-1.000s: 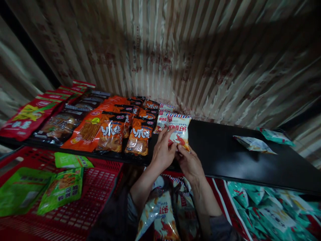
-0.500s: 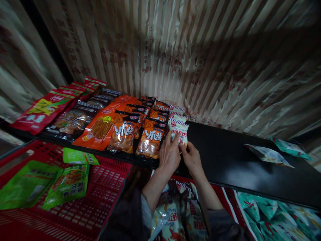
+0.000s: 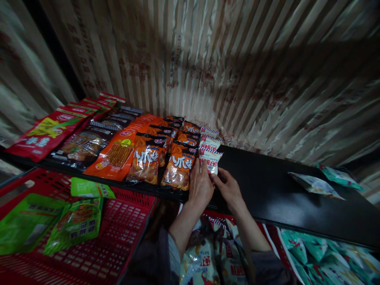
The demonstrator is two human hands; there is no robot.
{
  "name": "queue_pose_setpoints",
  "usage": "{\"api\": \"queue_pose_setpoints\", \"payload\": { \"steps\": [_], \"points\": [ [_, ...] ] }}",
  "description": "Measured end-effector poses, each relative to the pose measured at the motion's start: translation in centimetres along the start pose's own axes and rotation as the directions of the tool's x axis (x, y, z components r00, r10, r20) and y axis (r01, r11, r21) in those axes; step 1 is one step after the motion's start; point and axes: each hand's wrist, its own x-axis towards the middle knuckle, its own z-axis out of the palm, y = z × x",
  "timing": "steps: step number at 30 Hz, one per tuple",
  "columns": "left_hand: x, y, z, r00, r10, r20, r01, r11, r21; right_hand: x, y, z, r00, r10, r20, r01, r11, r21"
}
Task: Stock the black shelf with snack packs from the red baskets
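Observation:
A white snack bag with red lettering and a striped top edge [image 3: 211, 157] leans at the front of a short row of matching bags on the black shelf [image 3: 264, 190]. My left hand [image 3: 201, 183] lies along its left side, fingers on the bag's face. With thumb and fingers closed, my right hand [image 3: 228, 187] grips its lower right edge. The bottom of the bag is partly hidden by my hands. Just left of my left hand stand orange and black snack bags [image 3: 177, 168] in two rows.
Further left are an orange stick-snack bag [image 3: 117, 156], brown bags [image 3: 84, 142] and red bags [image 3: 44, 132]. Below, a red basket [image 3: 118, 229] holds green bags [image 3: 78, 223]. More white bags [image 3: 198, 257] and teal bags [image 3: 314, 245] sit underneath. Two bags lie flat on the right, one white [image 3: 316, 185].
The front white bag and both hands have come slightly lower and toward me. More of the bag behind it now shows.

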Motion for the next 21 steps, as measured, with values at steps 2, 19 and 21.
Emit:
{"api": "queue_pose_setpoints", "payload": {
  "steps": [2,19,21],
  "points": [
    [-0.1,0.0,0.3,0.999,0.024,-0.035,-0.024,1.0,0.02,0.6,-0.1,-0.4,0.996,0.092,-0.002,-0.09,0.98,0.18],
    [-0.6,0.6,1.0,0.98,0.103,-0.172,-0.112,0.993,-0.043,5.5,-0.3,-1.2,0.984,0.116,-0.133,-0.071,0.95,0.305],
    [0.0,1.3,0.2,0.989,0.085,-0.12,-0.098,0.989,-0.11,7.0,-0.6,-2.0,0.985,0.12,-0.121,-0.075,0.942,0.327]
  ]
}}
